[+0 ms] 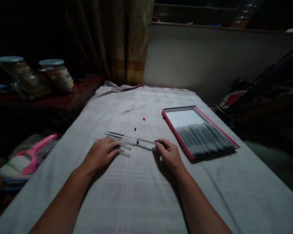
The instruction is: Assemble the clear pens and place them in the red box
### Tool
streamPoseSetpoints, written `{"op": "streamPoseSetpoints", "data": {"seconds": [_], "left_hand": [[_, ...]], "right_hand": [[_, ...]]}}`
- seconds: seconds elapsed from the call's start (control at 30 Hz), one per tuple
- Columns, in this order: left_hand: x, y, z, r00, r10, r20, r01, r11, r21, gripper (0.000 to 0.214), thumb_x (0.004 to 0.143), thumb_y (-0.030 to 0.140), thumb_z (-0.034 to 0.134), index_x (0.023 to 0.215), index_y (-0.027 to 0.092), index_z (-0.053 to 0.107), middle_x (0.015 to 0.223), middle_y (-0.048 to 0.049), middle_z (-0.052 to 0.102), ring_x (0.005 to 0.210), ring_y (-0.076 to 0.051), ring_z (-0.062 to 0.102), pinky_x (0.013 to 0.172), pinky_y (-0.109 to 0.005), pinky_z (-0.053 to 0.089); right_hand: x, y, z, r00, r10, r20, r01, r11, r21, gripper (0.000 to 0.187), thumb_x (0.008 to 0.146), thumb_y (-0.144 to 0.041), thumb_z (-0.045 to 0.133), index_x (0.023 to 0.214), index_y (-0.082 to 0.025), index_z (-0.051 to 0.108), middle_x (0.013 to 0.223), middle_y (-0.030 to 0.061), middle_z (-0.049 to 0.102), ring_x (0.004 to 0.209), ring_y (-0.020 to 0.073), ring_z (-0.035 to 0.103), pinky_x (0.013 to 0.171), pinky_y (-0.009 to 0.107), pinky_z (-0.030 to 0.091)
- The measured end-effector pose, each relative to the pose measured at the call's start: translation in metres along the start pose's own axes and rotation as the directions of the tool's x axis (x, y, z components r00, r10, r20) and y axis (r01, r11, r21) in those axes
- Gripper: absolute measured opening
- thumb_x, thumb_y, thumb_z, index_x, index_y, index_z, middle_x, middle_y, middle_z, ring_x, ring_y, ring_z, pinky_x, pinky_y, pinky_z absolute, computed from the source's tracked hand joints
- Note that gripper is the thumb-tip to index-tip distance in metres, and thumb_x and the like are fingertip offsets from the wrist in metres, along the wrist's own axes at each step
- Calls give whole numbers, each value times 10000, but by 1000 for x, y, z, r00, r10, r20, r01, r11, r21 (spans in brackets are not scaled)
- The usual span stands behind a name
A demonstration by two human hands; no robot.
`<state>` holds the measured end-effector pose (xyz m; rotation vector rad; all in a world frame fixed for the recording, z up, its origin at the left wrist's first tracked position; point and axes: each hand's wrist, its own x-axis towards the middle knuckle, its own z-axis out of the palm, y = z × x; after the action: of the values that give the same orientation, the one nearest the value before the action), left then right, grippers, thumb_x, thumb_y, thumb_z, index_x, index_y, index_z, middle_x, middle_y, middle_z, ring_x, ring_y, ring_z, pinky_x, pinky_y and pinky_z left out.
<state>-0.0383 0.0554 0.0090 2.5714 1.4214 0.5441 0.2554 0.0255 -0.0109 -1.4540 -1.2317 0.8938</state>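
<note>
My right hand (pixel 168 152) pinches the end of a thin pale pen refill (pixel 145 140) between thumb and fingertips, its other end pointing left. My left hand (pixel 102 152) lies over several clear pen barrels (pixel 125 154), fingers curled and thumb against one of them; its fingertips are partly hidden. Beyond that hand lie dark-filled refills (pixel 116 134). A small black plug (pixel 137 142) sits between my hands, another black cap (pixel 135 129) farther away, and a tiny red piece (pixel 144 119) beyond it.
A red-edged box lid (pixel 177 136) at right holds a row of clear, black-ended pens (pixel 205 139). Everything rests on a pale cloth-covered table (pixel 136 201). At left are a lidded jar (pixel 62 76) on a dark cabinet and a pink plastic object (pixel 34 156) below.
</note>
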Motion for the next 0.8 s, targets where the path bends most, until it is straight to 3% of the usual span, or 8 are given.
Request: {"op": "streamPoseSetpoints", "data": {"seconds": [0.17,0.33,0.53,0.63,0.8], "left_hand": [[2,7,5,999,-46,28,46,999,9,197,871,340,601,1028,256,686,1024,-40,729,971,-254,645,853,-411,464],[5,13,5,992,-111,52,111,994,-1,125,867,326,577,876,234,662,926,-46,710,910,-254,637,842,-413,461],[4,9,-7,958,-270,93,284,935,-213,214,893,402,486,931,232,611,876,-23,705,818,-215,658,736,-328,478],[3,0,-16,931,-362,48,360,891,-276,258,860,443,499,971,241,615,872,-11,706,798,-204,663,715,-304,485],[2,-8,-26,920,-389,-46,374,908,-188,330,792,437,532,991,218,675,897,-35,695,744,-200,644,713,-310,493]], "right_hand": [[-1,0,1,1000,-1,5,1,1000,13,374,748,-514,645,831,-157,719,640,31,651,556,164,576,500,264,432],[-3,-2,3,999,32,18,-33,999,35,367,734,-491,652,848,-151,730,669,40,659,550,151,555,478,251,404],[-3,-5,4,998,53,-18,-51,994,95,406,699,-520,682,838,-141,726,618,22,622,497,123,500,428,227,348],[-2,-6,1,995,81,-57,-73,989,130,407,684,-519,702,849,-147,705,603,2,604,449,105,467,397,221,333],[2,-5,-7,978,149,-147,-118,972,202,404,650,-511,743,849,-180,625,513,-60,525,361,86,384,332,213,283]]}}
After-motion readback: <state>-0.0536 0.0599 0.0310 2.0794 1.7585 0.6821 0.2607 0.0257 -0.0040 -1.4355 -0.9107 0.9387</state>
